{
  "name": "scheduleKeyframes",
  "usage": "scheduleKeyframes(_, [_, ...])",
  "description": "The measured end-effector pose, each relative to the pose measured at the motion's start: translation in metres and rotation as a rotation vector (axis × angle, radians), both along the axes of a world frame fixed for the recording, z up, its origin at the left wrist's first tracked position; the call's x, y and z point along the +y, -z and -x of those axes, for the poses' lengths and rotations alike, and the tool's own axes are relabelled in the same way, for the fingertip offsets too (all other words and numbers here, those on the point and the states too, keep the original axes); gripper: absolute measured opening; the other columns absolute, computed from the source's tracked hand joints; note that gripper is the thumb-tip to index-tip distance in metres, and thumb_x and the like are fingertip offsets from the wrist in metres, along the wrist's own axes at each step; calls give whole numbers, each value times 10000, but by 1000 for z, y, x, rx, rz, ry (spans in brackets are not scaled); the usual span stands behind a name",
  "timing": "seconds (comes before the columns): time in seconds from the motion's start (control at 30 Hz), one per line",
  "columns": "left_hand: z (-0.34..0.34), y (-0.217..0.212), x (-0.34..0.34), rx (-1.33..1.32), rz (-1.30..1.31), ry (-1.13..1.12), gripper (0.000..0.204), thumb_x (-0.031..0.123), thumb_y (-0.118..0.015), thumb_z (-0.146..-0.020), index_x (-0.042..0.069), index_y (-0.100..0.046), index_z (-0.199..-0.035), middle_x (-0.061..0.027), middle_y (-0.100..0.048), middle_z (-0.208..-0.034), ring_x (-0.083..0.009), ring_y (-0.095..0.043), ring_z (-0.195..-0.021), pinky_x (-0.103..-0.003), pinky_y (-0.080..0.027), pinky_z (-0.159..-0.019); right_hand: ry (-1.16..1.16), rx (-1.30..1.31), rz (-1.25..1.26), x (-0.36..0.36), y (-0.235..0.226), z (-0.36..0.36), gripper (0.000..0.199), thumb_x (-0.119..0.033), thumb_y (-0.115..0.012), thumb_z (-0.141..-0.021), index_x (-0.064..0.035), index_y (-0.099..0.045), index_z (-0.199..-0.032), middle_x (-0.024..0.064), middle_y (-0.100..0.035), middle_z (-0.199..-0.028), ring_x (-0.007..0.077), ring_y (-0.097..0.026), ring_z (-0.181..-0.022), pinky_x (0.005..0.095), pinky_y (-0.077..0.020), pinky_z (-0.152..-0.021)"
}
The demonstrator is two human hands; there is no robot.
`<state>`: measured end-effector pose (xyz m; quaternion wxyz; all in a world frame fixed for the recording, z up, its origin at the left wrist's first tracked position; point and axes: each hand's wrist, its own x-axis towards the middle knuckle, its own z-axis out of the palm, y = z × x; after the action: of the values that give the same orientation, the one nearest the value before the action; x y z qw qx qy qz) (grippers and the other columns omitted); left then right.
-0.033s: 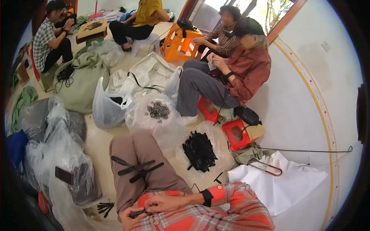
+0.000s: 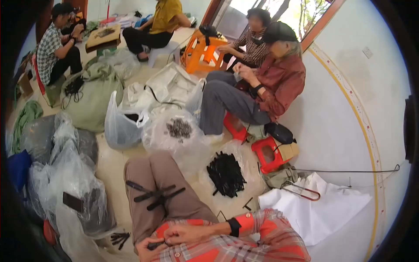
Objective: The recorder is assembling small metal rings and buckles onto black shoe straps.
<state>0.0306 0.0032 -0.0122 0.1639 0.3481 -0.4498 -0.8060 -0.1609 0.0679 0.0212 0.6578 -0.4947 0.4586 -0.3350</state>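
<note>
In my lap, against the red plaid shirt, my left hand [image 2: 147, 249] grips a small dark piece [image 2: 154, 245] whose kind is mostly hidden by the fingers. My right hand [image 2: 179, 234] has its fingers closed at the near end of that same piece, with a black band on the wrist. Several flat black strips [image 2: 153, 193] lie crossed over my brown trouser legs. Ahead and to the right is a heap of black strips [image 2: 226, 174] on clear plastic. A smaller bunch of black strips [image 2: 118, 239] rests on the floor at my left.
Small metal parts [image 2: 179, 128] sit on a plastic bag ahead. A white carrier bag [image 2: 122, 129] stands beside them. Plastic-wrapped bundles with a dark phone [image 2: 73, 201] are at left. Red stools [image 2: 266, 157] and white cloth [image 2: 318, 209] lie right. Several people sit working beyond.
</note>
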Motion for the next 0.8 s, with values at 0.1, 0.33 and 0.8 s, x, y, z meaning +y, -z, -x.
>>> scheduleKeyframes(0.1, [-2, 8, -1, -14, 35, -5, 209, -51, -672, -718, -12, -610, -914, -110, -625, -906, -157, -594, -809, -260, -467, -749, 50, -109, -78, -1, -5, -3, 207, -232, -458, -906, -35, -489, -851, -39, -418, -706, 48, -369, -658, 211, -315, -564])
scheduleKeyframes(0.33, [0, 21, 0, -41, 113, -13, 193, -47, -671, -721, -21, -612, -903, -114, -627, -904, -156, -593, -794, -266, -469, -746, 87, -81, -123, 2, 29, -10, 199, -226, -475, -893, -30, -504, -878, -7, -461, -721, 63, -409, -662, 222, -338, -576])
scheduleKeyframes(0.8, [11, 25, -22, -226, 720, 28, 186, 137, -623, -815, -30, -586, -889, -95, -604, -760, -121, -534, -640, -252, -448, -597, 113, 1033, 577, -24, 30, -21, 293, -319, -476, -846, -42, -534, -769, 108, -519, -709, 227, -464, -722, 335, -323, -691])
